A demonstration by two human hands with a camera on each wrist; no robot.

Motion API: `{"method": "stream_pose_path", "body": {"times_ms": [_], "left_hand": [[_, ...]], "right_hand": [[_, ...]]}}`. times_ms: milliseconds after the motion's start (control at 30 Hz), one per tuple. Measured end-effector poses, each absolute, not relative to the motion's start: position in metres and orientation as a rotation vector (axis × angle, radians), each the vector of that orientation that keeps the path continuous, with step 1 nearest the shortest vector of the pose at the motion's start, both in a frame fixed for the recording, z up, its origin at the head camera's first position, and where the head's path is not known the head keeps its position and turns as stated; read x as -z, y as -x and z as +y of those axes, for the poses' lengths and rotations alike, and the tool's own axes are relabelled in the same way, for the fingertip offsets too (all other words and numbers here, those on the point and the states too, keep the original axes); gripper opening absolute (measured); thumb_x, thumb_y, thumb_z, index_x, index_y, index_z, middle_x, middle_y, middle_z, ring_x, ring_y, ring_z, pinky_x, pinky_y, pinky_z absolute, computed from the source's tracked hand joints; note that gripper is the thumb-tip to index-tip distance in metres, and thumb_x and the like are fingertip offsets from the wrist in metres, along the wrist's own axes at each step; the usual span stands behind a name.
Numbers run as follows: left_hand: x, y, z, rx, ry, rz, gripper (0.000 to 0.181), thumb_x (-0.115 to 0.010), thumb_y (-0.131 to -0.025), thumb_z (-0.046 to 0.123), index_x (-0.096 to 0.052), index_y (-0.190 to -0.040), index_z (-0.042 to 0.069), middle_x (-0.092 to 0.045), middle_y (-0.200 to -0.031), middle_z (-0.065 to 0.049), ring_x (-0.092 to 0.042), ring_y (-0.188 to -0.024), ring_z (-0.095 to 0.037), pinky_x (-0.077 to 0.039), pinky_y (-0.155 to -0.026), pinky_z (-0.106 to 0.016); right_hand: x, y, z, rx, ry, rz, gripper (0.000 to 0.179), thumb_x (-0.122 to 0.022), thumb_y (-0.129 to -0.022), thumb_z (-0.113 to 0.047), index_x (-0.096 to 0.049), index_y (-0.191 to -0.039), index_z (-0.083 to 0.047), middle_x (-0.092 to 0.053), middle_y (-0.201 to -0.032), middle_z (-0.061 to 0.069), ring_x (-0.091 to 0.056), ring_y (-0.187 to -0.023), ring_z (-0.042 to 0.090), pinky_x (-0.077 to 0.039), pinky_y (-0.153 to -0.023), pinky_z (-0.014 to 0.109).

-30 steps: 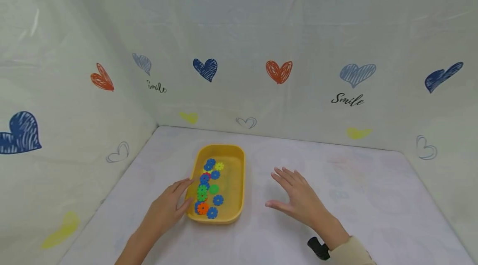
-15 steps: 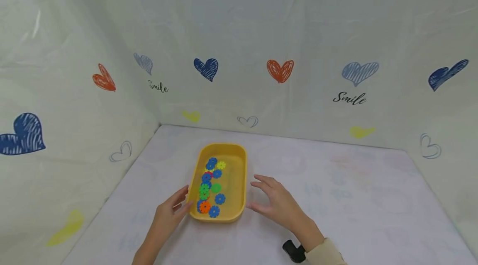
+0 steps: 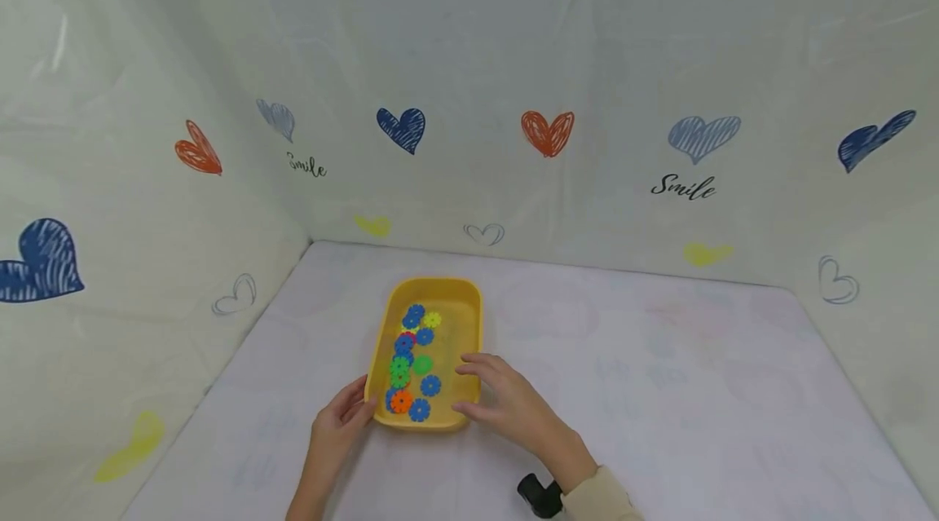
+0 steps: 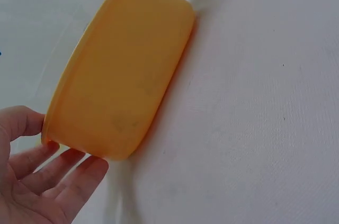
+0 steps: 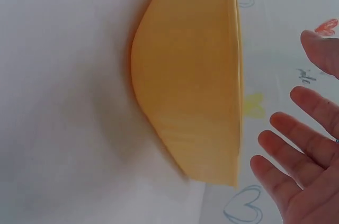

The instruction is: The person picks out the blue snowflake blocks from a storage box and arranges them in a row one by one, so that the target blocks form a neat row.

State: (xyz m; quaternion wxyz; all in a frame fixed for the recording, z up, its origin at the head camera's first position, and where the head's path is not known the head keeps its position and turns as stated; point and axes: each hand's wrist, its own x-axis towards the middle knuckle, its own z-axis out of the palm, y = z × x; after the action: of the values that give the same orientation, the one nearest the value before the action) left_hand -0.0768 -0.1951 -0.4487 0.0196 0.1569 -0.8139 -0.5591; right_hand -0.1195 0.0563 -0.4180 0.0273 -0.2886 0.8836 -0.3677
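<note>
A yellow plastic tray rests on the table, with several flower-shaped plastic discs inside, mostly along its left side. They are blue, green, yellow, orange and red. My left hand holds the tray's near left corner. In the left wrist view its thumb is at the rim and its fingers lie against the outer wall. My right hand hovers over the tray's right edge, fingers apart and holding nothing. The right wrist view shows these spread fingers beside the rim, apart from it.
The white table extends to the right of the tray. Behind and to the left hang pale sheets printed with hearts and the word "Smile". A black device sits at my right wrist, by a beige sleeve.
My right hand has moved left from beside the tray to over its right edge. My left hand has shifted down to the near left corner and now grips it.
</note>
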Motion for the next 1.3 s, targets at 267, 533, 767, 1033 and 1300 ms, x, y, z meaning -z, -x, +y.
{"method": "stream_pose_path", "body": {"times_ms": [267,533,767,1033,1300], "left_hand": [[0.448,0.080,-0.191,1.646,-0.560,-2.545,0.042,-0.059,-0.089,0.011,-0.052,-0.129,0.000,-0.058,-0.124,-0.022,-0.060,-0.105,-0.025,-0.048,-0.078,-0.008],[0.447,0.078,-0.189,1.656,-0.558,-2.555,0.041,-0.059,-0.087,0.007,-0.053,-0.127,-0.002,-0.058,-0.123,-0.023,-0.062,-0.095,-0.013,-0.047,-0.075,-0.006],[0.447,0.072,-0.188,1.688,-0.555,-2.549,0.041,-0.058,-0.089,0.009,-0.051,-0.128,-0.003,-0.056,-0.125,-0.024,-0.059,-0.109,-0.029,-0.050,-0.080,-0.012],[0.449,0.068,-0.186,1.868,-0.595,-2.473,0.044,-0.055,-0.090,0.008,-0.047,-0.132,-0.002,-0.052,-0.130,-0.024,-0.060,-0.108,-0.016,-0.051,-0.081,-0.015],[0.445,0.069,-0.187,1.947,-0.652,-2.433,0.043,-0.055,-0.089,0.007,-0.048,-0.131,-0.001,-0.052,-0.129,-0.024,-0.061,-0.101,-0.010,-0.054,-0.078,-0.019]], "right_hand": [[0.418,0.120,0.035,1.126,0.849,2.628,0.042,-0.064,-0.087,-0.030,-0.058,-0.122,-0.008,-0.052,-0.133,0.006,-0.046,-0.125,0.025,-0.039,-0.105,0.042],[0.423,0.121,0.016,0.999,0.861,2.609,0.039,-0.065,-0.086,-0.019,-0.057,-0.122,-0.007,-0.054,-0.130,0.007,-0.048,-0.122,0.023,-0.040,-0.105,0.035],[0.427,0.120,0.001,0.939,0.801,2.573,0.036,-0.069,-0.082,-0.017,-0.061,-0.117,-0.010,-0.058,-0.116,0.000,-0.052,-0.108,0.013,-0.046,-0.095,0.026],[0.432,0.125,-0.010,0.806,0.794,2.585,0.029,-0.073,-0.079,-0.018,-0.065,-0.107,-0.013,-0.059,-0.100,-0.005,-0.051,-0.088,0.005,-0.048,-0.084,0.021],[0.444,0.131,-0.018,0.707,0.796,2.616,0.022,-0.074,-0.078,-0.023,-0.065,-0.097,-0.016,-0.053,-0.087,-0.009,-0.045,-0.081,0.006,-0.046,-0.076,0.019]]}}
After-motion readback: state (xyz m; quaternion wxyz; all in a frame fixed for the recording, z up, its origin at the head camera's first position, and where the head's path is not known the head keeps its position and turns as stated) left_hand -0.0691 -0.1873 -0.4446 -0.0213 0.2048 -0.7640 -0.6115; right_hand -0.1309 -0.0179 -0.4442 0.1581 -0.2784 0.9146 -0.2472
